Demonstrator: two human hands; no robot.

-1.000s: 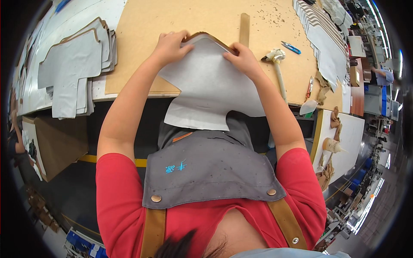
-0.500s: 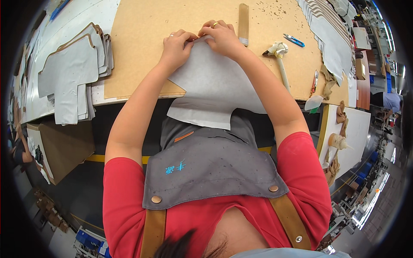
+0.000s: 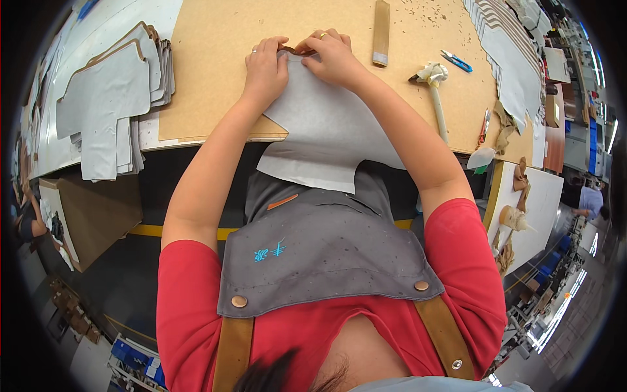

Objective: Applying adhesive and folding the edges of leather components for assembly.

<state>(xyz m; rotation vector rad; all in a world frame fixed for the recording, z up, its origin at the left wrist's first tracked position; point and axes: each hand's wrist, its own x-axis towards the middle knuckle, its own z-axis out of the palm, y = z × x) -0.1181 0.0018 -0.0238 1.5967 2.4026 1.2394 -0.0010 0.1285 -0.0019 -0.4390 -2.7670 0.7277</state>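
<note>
A grey-backed sheet (image 3: 326,121), which looks like a cut leather panel, lies across the table's near edge, its lower part hanging over my lap. My left hand (image 3: 266,72) is closed on the left of its far edge, thumb on the grey face. Close beside it on the right, my right hand (image 3: 331,60) pinches the same edge between bent fingers and thumb. A narrow brown strip of the edge shows between the two hands. The undersides of my fingertips are hidden.
Stacked grey panels with brown edges (image 3: 104,91) lie at the left. Toward the right are a flat wooden stick (image 3: 381,32), a hammer with a wrapped head (image 3: 432,78), blue snips (image 3: 457,61), a red cutter (image 3: 484,127) and more layered panels (image 3: 506,65). A glue pot (image 3: 513,217) stands on a side table.
The sheet's brown far edge now shows between my hands, where it was mostly covered. My left fingers have straightened somewhat. The whole view has shifted slightly.
</note>
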